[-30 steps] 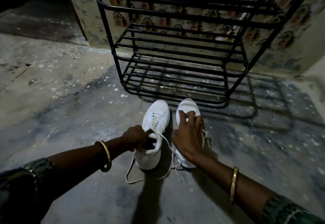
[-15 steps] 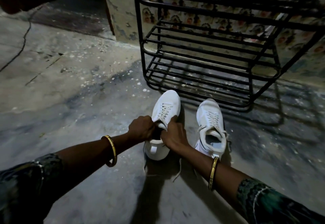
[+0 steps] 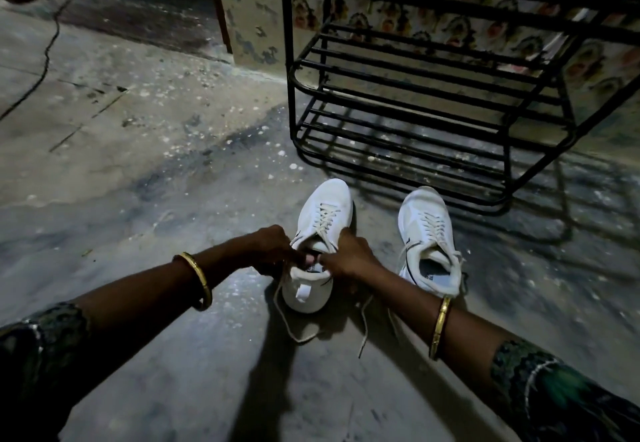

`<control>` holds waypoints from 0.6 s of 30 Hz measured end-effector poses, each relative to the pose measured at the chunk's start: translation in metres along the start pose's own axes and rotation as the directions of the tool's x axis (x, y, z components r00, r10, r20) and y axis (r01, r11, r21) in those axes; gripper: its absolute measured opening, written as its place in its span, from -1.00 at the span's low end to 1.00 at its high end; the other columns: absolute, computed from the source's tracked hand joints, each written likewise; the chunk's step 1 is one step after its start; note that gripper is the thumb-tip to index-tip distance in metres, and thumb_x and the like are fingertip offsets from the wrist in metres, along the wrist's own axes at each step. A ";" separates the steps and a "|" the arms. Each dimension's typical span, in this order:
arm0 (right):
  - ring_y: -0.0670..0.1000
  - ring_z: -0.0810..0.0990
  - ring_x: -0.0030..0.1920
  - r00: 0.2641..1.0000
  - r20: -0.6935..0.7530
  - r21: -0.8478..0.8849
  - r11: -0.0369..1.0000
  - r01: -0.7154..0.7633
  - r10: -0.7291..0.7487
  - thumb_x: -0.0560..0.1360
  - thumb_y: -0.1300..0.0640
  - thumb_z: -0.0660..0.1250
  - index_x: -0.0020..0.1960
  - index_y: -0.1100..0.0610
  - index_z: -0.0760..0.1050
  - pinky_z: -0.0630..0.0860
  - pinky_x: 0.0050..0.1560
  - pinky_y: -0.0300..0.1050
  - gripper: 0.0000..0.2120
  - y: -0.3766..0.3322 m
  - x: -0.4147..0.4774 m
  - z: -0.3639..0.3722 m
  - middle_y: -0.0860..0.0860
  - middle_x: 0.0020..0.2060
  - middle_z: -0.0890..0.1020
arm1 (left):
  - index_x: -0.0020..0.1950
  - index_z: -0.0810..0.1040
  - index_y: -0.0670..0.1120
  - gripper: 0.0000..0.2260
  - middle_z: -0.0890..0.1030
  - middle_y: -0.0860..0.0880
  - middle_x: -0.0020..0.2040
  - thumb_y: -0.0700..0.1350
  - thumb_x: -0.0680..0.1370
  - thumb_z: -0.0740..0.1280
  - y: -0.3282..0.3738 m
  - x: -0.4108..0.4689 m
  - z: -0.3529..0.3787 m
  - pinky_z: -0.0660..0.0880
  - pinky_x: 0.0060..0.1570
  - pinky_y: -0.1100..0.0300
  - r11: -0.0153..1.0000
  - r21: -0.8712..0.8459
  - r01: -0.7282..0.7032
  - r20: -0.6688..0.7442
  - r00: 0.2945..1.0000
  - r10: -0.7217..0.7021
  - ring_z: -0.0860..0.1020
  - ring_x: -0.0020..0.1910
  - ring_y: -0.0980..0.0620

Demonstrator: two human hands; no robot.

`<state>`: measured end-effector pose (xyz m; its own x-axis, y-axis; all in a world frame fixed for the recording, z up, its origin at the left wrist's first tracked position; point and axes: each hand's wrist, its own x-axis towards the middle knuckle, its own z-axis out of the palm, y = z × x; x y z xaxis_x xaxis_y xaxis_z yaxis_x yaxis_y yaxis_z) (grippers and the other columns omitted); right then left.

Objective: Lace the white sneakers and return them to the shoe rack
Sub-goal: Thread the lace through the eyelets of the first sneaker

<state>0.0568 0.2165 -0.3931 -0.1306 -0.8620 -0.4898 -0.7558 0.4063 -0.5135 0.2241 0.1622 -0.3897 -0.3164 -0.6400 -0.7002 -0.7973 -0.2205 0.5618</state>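
**Tying off the left sneaker, rack waiting empty**

Both hands meet at the collar of the left sneaker [image 3: 320,244], which stands on the floor [image 3: 138,164] with its toe pointing far. The left hand [image 3: 268,251] and right hand [image 3: 349,256] each have a narrow grip pinched on the lace [image 3: 287,323] near the top eyelets, though exactly which strand each holds is hard to tell. Loose lace ends trail on the near side of the shoe. The lacing looks threaded through, so the step in hand is likely tightening or knotting.

The right sneaker [image 3: 427,240] stands just beside it, apart and untouched, with its lacing also in place.

The next move probably calls for an even pull on both ends before tying.

The shoe rack [image 3: 415,102] stands just beyond the toes, its bars bare. The floor to the left lies open; to the right, the rack's near rail crowds the lifting path.
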 end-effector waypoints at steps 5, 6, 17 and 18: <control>-0.06 0.49 -0.61 0.964 0.267 0.031 1.000 -0.004 -0.004 0.43 0.14 0.42 -0.12 0.30 0.59 0.39 -0.58 -0.27 -0.80 -0.004 -0.016 -0.066 0.12 -0.44 0.60 | -0.03 0.68 -0.24 -0.76 0.59 -0.04 -0.43 -0.10 0.40 0.47 -0.001 -0.020 -0.040 0.20 -0.54 0.34 0.991 0.128 -0.049 0.032 0.998 0.045 0.39 -0.48 0.10; -0.09 0.46 -0.63 0.957 0.288 0.020 1.000 0.010 -0.016 0.44 0.17 0.41 -0.10 0.29 0.60 0.35 -0.59 -0.30 -0.83 -0.005 -0.020 -0.082 0.09 -0.46 0.60 | -0.05 0.69 -0.22 -0.78 0.57 -0.02 -0.46 -0.11 0.40 0.46 0.000 -0.024 -0.049 0.20 -0.52 0.32 0.984 0.170 -0.052 0.034 0.998 0.047 0.40 -0.48 0.10; -0.11 0.41 -0.60 0.955 0.218 0.129 0.976 0.177 -0.202 0.50 0.12 0.33 -0.16 0.19 0.62 0.31 -0.55 -0.27 -0.83 -0.027 -0.027 -0.140 -0.02 -0.60 0.55 | 0.05 0.43 -0.12 -0.72 0.43 -0.12 -0.21 0.09 0.58 0.20 -0.032 -0.011 0.008 0.40 -0.32 0.23 0.935 -0.355 0.011 0.061 0.998 0.012 0.43 -0.33 0.01; -0.10 0.43 -0.56 0.957 0.197 0.146 0.972 0.185 -0.212 0.50 0.11 0.32 -0.16 0.19 0.62 0.32 -0.52 -0.25 -0.82 -0.027 -0.026 -0.139 -0.02 -0.58 0.56 | -0.05 0.43 -0.13 -0.75 0.43 -0.12 -0.25 0.07 0.58 0.21 -0.031 -0.009 0.010 0.36 -0.33 0.23 0.932 -0.364 -0.003 0.032 0.999 0.016 0.41 -0.35 0.01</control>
<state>-0.0088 0.1854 -0.2686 0.1619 -0.8514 -0.4989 -0.6648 0.2796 -0.6928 0.2467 0.1822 -0.4049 -0.3454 -0.6194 -0.7050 -0.5549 -0.4711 0.6857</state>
